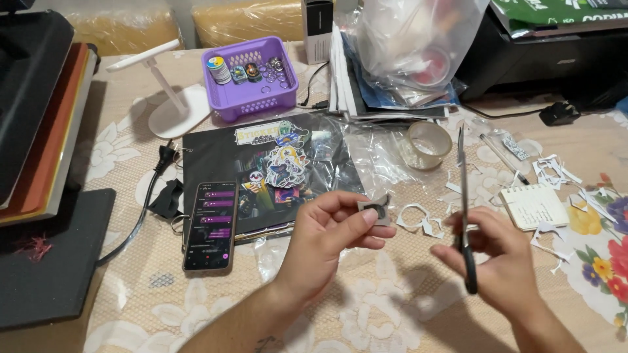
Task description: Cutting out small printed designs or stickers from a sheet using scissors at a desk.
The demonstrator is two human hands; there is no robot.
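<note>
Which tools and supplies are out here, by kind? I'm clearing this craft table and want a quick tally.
Scissors: 1, in the right hand
Sticker cutout: 1, in the left hand
Phone: 1
Tape roll: 1
Purple basket: 1
Notepad: 1
Total: 6

A phone [210,225] is lying beside a black folder [216,153], a purple basket [252,98] sitting behind, tape roll [426,145] resting nearby
</note>
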